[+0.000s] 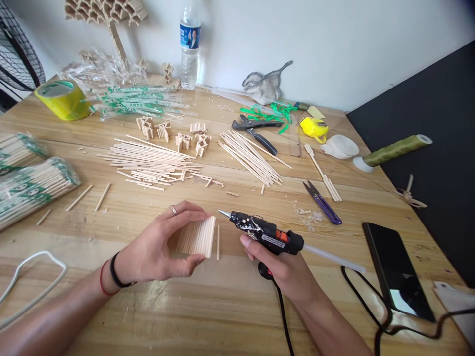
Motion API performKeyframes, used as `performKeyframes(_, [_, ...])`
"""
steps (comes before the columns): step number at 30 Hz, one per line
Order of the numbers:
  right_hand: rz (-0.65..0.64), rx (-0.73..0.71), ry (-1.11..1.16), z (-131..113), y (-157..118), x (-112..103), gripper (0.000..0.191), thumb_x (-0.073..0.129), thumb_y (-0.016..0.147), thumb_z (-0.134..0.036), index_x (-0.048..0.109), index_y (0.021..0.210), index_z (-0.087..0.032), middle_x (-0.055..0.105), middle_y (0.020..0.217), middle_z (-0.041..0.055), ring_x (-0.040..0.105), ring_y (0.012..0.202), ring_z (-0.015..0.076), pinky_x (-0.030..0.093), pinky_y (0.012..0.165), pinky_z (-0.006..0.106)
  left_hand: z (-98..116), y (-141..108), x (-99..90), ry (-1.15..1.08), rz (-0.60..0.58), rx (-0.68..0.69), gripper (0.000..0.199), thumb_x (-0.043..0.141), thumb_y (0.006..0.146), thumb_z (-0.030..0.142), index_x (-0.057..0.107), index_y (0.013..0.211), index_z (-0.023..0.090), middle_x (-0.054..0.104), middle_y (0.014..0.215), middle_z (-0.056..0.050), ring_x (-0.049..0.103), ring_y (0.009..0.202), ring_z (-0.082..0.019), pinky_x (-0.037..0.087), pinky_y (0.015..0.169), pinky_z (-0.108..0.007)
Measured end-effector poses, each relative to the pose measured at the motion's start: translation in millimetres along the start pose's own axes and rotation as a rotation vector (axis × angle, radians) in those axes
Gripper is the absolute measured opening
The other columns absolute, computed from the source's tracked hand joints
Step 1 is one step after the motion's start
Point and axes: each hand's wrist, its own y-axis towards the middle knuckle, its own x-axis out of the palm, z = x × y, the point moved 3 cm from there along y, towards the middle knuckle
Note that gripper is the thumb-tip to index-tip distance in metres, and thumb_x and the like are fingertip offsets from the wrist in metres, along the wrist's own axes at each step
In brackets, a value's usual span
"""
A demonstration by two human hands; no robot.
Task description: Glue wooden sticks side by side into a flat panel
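My left hand [163,242] grips a small panel of wooden sticks [196,236] laid side by side, thumb at its lower edge and fingers at the upper one. My right hand [276,264] is wrapped round the handle of a black hot glue gun [265,231]. Its metal nozzle points left, just off the panel's upper right corner. A clear glue stick [334,258] pokes out of the gun's back end. One short wooden stick [218,242] lies on the table between the panel and the gun.
Loose sticks [148,160], longer sticks [252,158] and small stick clusters [183,142] lie behind my hands. Purple snips [322,202], a phone [397,269] and a black cord [284,316] are on the right. Bagged sticks [35,190] and yellow tape [63,100] sit left.
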Motion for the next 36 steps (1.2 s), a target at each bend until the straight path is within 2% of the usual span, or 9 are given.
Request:
performKeyframes(4, [0.026,0.058,0.025,-2,1,2,0.05,0.066,0.099,-0.061,0.06,0.067,-0.023,0.059,0.069,0.0015,0.058,0.07,0.0214,0.048,0.069,0.035,1,-2,5.9,0.109,-0.016,0.007,0.052,0.08,0.087,0.028,0.061,0.135,0.019,0.063,0.128,-0.013,0.064,0.117,-0.029,0.055,0.101,-0.043])
performKeyframes(7, [0.033,0.076,0.164,-1,2,4,0.044,0.07,0.097,-0.063,0.069,0.08,-0.022,0.069,0.079,0.0039,0.067,0.08,0.0243,0.057,0.079,0.038,1,-4,11.8,0.233,-0.022,0.03,0.056,0.081,0.084,0.025,0.058,0.135,0.019,0.061,0.128,-0.014,0.064,0.115,-0.031,0.054,0.101,-0.046])
performKeyframes(11, [0.021,0.15,0.349,0,0,10,0.046,0.072,0.095,-0.064,0.076,0.109,-0.021,0.08,0.11,0.0105,0.077,0.094,0.0279,0.065,0.086,0.043,1,-4,17.6,0.36,-0.018,0.056,0.054,0.08,0.084,0.024,0.057,0.133,0.018,0.063,0.125,-0.014,0.063,0.112,-0.032,0.051,0.1,-0.049])
performKeyframes(14, [-0.017,0.16,0.361,-5,-2,16,0.053,0.072,0.094,-0.068,0.078,0.115,-0.019,0.079,0.124,0.0143,0.08,0.099,0.0315,0.069,0.087,0.046,1,-4,19.7,0.404,-0.024,0.06,0.051,0.08,0.084,0.024,0.059,0.13,0.018,0.064,0.122,-0.013,0.062,0.109,-0.031,0.05,0.098,-0.05])
performKeyframes(22, [-0.068,0.153,0.334,-19,-3,21,0.056,0.073,0.09,-0.071,0.078,0.117,-0.023,0.078,0.134,0.015,0.082,0.105,0.039,0.071,0.087,0.051,0,-4,21.7,0.419,-0.059,0.045,0.049,0.078,0.086,0.025,0.058,0.131,0.02,0.063,0.124,-0.012,0.059,0.11,-0.031,0.049,0.098,-0.049])
performKeyframes(33, [-0.101,0.152,0.307,-16,-4,23,0.05,0.07,0.095,-0.068,0.077,0.117,-0.024,0.078,0.136,0.0133,0.082,0.102,0.0339,0.07,0.088,0.046,2,-3,21.9,0.411,-0.102,0.009,0.049,0.076,0.089,0.025,0.058,0.134,0.017,0.061,0.128,-0.014,0.056,0.113,-0.032,0.048,0.1,-0.051])
performKeyframes(36, [-0.107,0.146,0.272,-16,-4,22,0.048,0.067,0.098,-0.064,0.076,0.121,-0.023,0.08,0.129,0.013,0.083,0.099,0.0325,0.069,0.087,0.044,2,-3,21.5,0.411,-0.1,0.01,0.049,0.075,0.09,0.025,0.058,0.135,0.017,0.061,0.13,-0.014,0.057,0.115,-0.033,0.048,0.1,-0.051])
